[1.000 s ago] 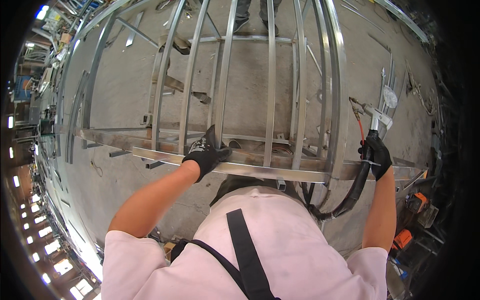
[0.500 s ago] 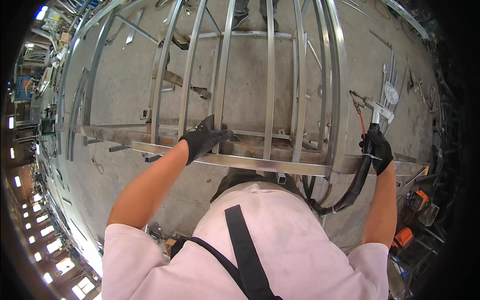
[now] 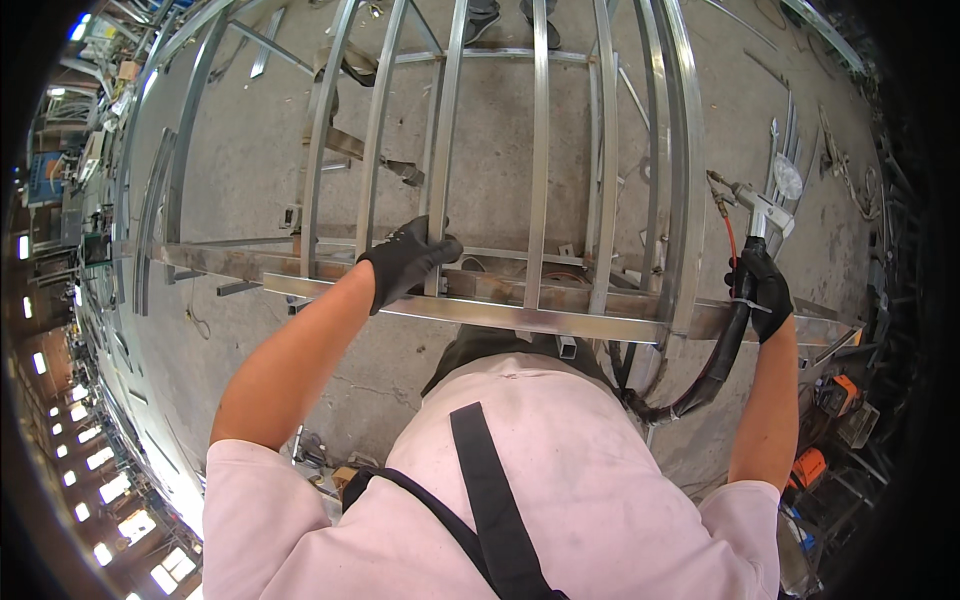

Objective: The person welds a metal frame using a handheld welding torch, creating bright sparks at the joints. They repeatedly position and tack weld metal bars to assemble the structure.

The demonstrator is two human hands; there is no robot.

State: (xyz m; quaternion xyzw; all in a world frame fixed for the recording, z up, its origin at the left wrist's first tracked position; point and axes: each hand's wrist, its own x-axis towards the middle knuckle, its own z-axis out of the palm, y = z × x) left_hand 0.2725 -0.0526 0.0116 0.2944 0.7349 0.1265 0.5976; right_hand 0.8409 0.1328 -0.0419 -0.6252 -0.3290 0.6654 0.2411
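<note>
Black gloves cover both hands. My left hand (image 3: 405, 262) grips an upright-running metal bar (image 3: 446, 130) near its lower end, thumb on one side and fingers on the other. That bar belongs to a frame of several parallel square tubes, which meet a crosswise front tube (image 3: 500, 317) close to my waist. On the right, beyond the frame's outer tube (image 3: 688, 180), my right hand (image 3: 765, 290) is closed around the handle of a welding torch (image 3: 765, 212). Its nozzle points up and left, with a red hose (image 3: 731, 240) alongside. A thick black cable (image 3: 715, 375) runs from the handle toward my body.
A rusty beam (image 3: 210, 262) lies crosswise under the frame. Loose metal strips (image 3: 785, 150) rest on the concrete floor at the right, others (image 3: 152, 230) at the left. Another person's shoes (image 3: 482, 28) stand at the far side. Orange equipment (image 3: 808, 467) sits lower right.
The view has shifted slightly. Both hands keep their holds, the left on the bar and the right on the welding torch, which appears slightly farther right.
</note>
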